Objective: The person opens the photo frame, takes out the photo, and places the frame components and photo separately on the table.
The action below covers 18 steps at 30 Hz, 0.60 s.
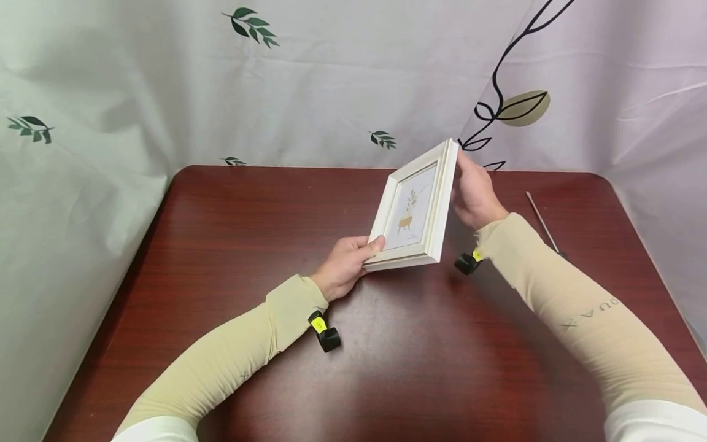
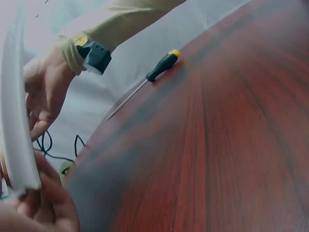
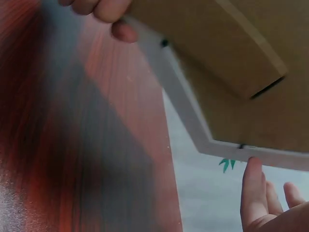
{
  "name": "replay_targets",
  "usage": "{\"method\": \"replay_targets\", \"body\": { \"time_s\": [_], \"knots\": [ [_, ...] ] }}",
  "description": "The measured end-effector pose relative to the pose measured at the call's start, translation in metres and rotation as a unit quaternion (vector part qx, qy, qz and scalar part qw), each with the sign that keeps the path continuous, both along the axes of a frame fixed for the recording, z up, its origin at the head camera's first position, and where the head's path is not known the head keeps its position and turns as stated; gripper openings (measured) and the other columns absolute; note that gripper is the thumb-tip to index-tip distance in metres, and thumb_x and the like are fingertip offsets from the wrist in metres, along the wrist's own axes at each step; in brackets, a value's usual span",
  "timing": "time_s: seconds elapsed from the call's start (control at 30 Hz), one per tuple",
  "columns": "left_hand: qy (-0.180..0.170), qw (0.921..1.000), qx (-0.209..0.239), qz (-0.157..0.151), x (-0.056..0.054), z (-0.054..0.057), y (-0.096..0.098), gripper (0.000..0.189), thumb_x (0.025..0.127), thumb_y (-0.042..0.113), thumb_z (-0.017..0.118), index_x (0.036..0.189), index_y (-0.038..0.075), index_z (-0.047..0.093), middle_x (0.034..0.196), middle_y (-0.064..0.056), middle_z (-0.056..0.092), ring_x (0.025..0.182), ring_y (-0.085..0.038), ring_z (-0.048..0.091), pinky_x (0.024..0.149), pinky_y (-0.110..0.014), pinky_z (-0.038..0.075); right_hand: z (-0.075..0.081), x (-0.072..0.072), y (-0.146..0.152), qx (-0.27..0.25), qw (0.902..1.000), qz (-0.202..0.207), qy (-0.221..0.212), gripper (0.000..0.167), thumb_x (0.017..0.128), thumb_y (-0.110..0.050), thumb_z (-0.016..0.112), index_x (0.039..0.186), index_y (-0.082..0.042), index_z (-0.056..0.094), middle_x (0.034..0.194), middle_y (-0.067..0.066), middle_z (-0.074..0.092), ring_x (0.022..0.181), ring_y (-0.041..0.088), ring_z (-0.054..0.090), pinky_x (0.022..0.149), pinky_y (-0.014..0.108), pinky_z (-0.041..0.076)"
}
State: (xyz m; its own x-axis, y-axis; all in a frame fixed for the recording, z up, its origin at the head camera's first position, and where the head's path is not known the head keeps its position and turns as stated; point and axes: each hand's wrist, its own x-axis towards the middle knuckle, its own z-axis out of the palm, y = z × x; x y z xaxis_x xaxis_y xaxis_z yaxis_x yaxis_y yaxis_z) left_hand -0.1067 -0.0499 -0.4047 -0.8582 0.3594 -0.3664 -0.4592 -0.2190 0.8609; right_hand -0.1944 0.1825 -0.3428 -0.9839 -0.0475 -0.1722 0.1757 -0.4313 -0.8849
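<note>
A white picture frame with a plant-in-pot print stands tilted above the table. My left hand grips its lower left corner, thumb on the front and fingers behind. My right hand is at the frame's far right side, partly hidden by it in the head view. From the right wrist view, the brown backing shows a stand flap and small dark tabs along the border. There a rather straight finger of the right hand reaches the border beside one tab, while other fingers stay off the backing.
A screwdriver with a dark green and yellow handle lies on the reddish-brown table, to the right of the frame. Behind the table hangs a pale curtain with leaf prints. Each wrist carries a small black camera.
</note>
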Motion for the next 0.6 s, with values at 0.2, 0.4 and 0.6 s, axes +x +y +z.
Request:
{"method": "replay_targets", "body": {
  "time_s": [0.2,0.4,0.6],
  "knots": [
    [0.011,0.9950,-0.085,0.051,0.0041,0.0012,0.0026,0.038,0.099,0.022,0.066,0.118,-0.011,0.067,0.081,-0.005,0.073,0.073,-0.009,0.067,0.071,-0.023,0.053,0.0021,0.0018,0.0043,0.026,0.9997,-0.001,0.003,0.035,0.107,-0.037,0.044,0.110,-0.009,0.065,0.101,0.002,0.067,0.087,0.012,0.062,0.074,0.024,0.054],
    [0.025,0.9888,-0.132,0.066,0.0056,0.0025,0.0025,0.035,0.097,0.025,0.069,0.113,-0.006,0.072,0.080,-0.006,0.075,0.071,-0.009,0.066,0.071,-0.023,0.051,0.0004,0.0043,0.0057,0.091,0.9959,0.003,-0.003,0.039,0.105,-0.034,0.051,0.126,-0.002,0.062,0.114,0.006,0.064,0.100,0.014,0.062,0.079,0.022,0.055],
    [0.037,0.9854,-0.151,0.070,0.0060,0.0072,0.0038,0.037,0.095,0.025,0.072,0.114,-0.006,0.071,0.090,-0.015,0.076,0.074,-0.010,0.068,0.073,-0.024,0.052,-0.0027,0.0063,0.0092,0.188,0.9818,0.021,-0.016,0.056,0.105,-0.035,0.053,0.146,0.003,0.049,0.137,0.014,0.056,0.119,0.015,0.054,0.091,0.021,0.049]
  ]
}}
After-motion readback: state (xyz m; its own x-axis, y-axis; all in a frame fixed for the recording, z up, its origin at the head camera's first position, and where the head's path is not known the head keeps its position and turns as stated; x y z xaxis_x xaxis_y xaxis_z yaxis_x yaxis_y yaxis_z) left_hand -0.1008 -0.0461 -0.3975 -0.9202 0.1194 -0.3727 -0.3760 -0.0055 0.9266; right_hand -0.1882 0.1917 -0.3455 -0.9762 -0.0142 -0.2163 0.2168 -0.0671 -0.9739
